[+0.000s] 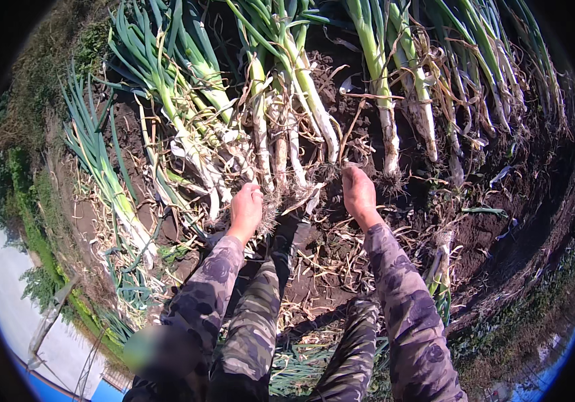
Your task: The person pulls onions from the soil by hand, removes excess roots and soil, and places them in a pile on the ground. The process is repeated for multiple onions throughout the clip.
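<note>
Pulled large green onions lie on dark soil before me, their leaves pointing away and their white, rooted ends towards me. My left hand is at the roots of a left-centre bunch, fingers curled; whether it grips them is hidden. To its right, my right hand has curled fingers just below the root end of one stalk, and what lies inside it cannot be seen. A single thick stalk with bushy roots lies right of that hand. More onions with dry, peeling skins are heaped beyond my left hand.
Dry leaf scraps litter the soil between my camouflage-clad legs. One onion plant lies apart at the left, another beside my right sleeve. A row of onions runs off to the upper right. Grass and weeds border the lower right.
</note>
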`<state>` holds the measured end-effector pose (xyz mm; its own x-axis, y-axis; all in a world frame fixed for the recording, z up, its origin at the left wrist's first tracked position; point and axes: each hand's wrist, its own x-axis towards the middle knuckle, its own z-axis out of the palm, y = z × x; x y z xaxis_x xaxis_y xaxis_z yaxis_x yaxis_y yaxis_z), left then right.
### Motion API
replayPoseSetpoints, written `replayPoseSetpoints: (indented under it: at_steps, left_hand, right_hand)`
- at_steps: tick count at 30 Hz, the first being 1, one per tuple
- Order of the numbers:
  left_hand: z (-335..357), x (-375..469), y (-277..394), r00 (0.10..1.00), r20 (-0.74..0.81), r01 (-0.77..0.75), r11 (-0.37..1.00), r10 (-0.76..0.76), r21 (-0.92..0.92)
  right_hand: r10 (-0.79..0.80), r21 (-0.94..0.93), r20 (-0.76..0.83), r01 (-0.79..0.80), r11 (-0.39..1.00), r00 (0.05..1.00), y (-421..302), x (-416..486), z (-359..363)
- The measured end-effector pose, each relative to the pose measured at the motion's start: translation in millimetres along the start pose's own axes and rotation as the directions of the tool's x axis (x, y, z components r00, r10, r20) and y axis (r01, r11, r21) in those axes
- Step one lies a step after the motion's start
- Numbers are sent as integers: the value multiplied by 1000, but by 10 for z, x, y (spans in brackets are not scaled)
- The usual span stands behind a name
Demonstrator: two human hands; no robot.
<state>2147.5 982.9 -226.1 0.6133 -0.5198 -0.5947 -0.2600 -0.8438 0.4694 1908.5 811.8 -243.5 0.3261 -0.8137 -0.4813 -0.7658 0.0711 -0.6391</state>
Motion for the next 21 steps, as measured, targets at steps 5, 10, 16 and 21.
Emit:
replayPoseSetpoints:
  at_steps: [5,10,16,21]
  left_hand:
    - [277,813,275,963,-200,-146,974,180,175]
    - [350,1121,454,968,71,225,959,-240,172]
    - [102,1273,306,963,214,186,979,-166,-80]
    - [-674,944,438,897,418,396,680,-143,-617]
  right_hand:
    - [-190,-155,-57,180,971,980,-355,952,166]
    - [-71,-189,48,79,979,996,-253,1202,627]
    - [51,-224,153,-16,974,987,-257,1152,665]
    - [163,48,252,-180,982,954,-664,1094,-304]
